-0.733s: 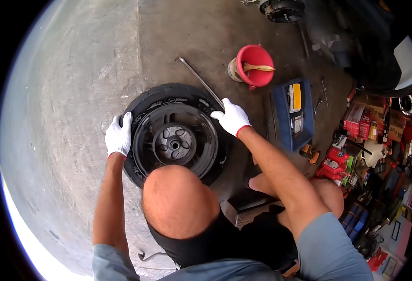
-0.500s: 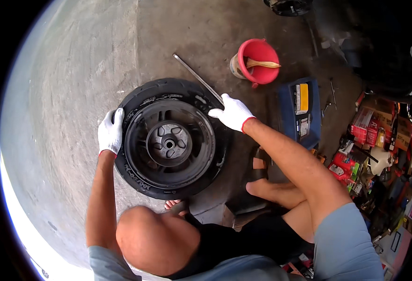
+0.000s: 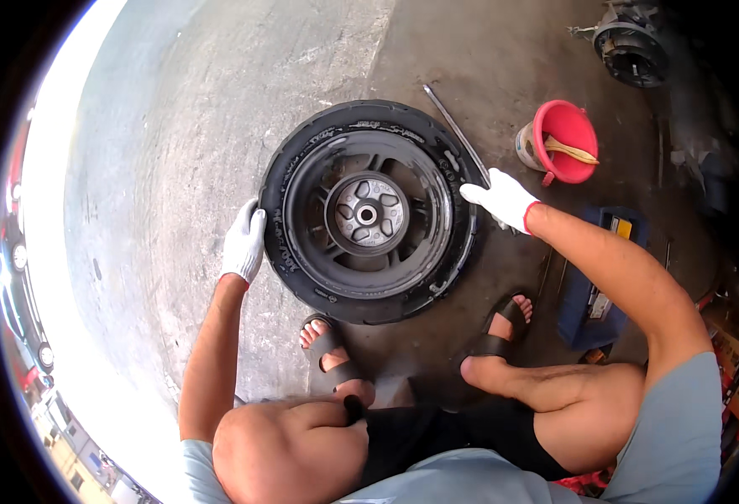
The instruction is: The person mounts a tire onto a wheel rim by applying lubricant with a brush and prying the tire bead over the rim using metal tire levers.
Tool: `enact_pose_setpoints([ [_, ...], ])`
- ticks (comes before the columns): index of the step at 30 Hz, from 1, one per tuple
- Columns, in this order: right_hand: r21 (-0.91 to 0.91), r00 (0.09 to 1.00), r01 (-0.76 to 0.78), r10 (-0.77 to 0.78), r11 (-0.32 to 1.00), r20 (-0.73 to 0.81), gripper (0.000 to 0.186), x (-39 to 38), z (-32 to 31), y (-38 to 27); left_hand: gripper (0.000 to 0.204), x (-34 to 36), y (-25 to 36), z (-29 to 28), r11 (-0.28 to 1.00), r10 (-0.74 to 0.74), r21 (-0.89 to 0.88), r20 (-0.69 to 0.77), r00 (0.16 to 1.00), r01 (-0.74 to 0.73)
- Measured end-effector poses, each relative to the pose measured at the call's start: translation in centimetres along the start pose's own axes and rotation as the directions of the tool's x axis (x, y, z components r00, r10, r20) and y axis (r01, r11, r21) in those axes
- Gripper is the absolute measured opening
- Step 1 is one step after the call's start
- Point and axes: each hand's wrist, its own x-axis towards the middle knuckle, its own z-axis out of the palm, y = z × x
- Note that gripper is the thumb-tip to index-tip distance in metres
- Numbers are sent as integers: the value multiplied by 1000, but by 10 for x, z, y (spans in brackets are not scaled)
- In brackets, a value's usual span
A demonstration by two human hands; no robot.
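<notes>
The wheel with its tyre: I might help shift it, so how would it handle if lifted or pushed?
Probably heavy for its size: the wheel pairs a metal-looking rim with a thick tyre. Lying flat on the floor, it would likely drag rather than roll; its round outline suggests rolling if stood up.

You have two white knit-gloved hands, the left (image 3: 243,242) and the right (image 3: 501,200), and two dark strapped sandals (image 3: 489,346) on your two feet. Before you are one round black rubber tire (image 3: 374,311), one dark grey spoked metal wheel (image 3: 386,215), one long silver metal bar (image 3: 453,123), one red round bucket (image 3: 573,126), one pale wooden handle (image 3: 573,152) and one blue box (image 3: 575,323).
</notes>
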Motion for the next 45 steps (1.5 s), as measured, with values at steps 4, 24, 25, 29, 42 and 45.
enact_pose_setpoints([
  [4, 232, 997, 52, -64, 971, 43, 26, -41, -30, 37, 48, -51, 13, -47, 974, -97, 227, 354, 930, 16],
  [24, 411, 696, -242, 452, 879, -558, 41, -178, 125, 308, 80, -86, 251, 167, 979, 69, 170, 222, 973, -108],
  [25, 357, 667, -158, 366, 921, -649, 36, -174, 135, 319, 78, -92, 251, 179, 980, 32, 184, 202, 979, -70],
  [29, 358, 667, -191, 388, 914, -636, 34, -164, 149, 325, 77, -96, 220, 197, 974, -74, 226, 248, 966, 17],
  [42, 398, 609, -278, 481, 874, -631, 31, -207, 154, 282, 61, -78, 211, 160, 961, 202, 171, 114, 973, -219],
  [45, 398, 604, -264, 472, 879, -642, 32, -213, 139, 277, 71, -54, 218, 107, 990, 114, 69, 91, 989, -120],
])
